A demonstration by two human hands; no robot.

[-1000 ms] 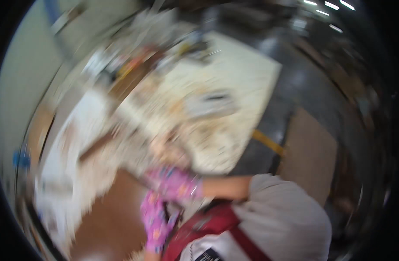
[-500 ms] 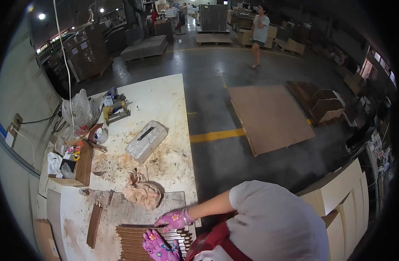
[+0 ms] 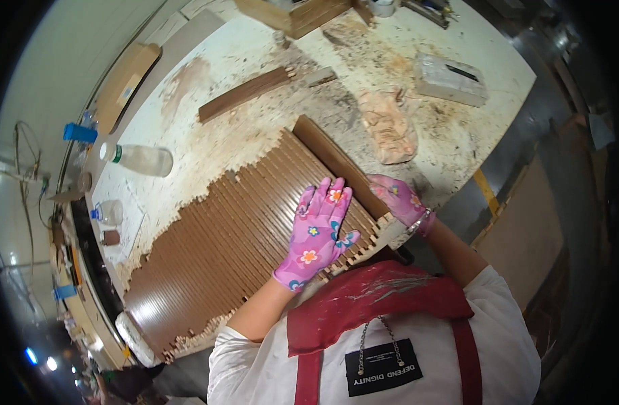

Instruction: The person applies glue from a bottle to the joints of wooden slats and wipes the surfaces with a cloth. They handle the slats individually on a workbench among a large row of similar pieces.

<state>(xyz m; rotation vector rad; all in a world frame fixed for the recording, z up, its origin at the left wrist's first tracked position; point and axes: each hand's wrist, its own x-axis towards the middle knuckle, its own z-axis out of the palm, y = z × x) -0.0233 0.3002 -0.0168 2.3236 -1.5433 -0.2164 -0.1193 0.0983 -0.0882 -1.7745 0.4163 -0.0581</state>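
Observation:
A long row of brown wooden strips (image 3: 222, 223) lies side by side on the worktable, with pale pegs sticking out of their ends. My left hand (image 3: 316, 233), in a pink flowered glove, lies flat on the strips near the right end of the row, fingers stretched. At that end a wider brown strip (image 3: 340, 162) stands tilted on its edge against the row. My right hand (image 3: 398, 199), gloved alike, is closed at the outer side of this strip near its close end; some fingertips are hidden.
Beyond the row lie a loose brown strip (image 3: 245, 93), a crumpled peach cloth (image 3: 388, 128) and a whitish box with a dark slot (image 3: 451, 81). A clear bottle (image 3: 144, 160) lies on the left. A white block (image 3: 135, 339) sits against the row's far-left end. The table edge (image 3: 502, 138) runs along the right.
The view has swung down and left, showing the whole row. My left hand now lies flat on the strips, and a wider strip stands tilted beside my right hand.

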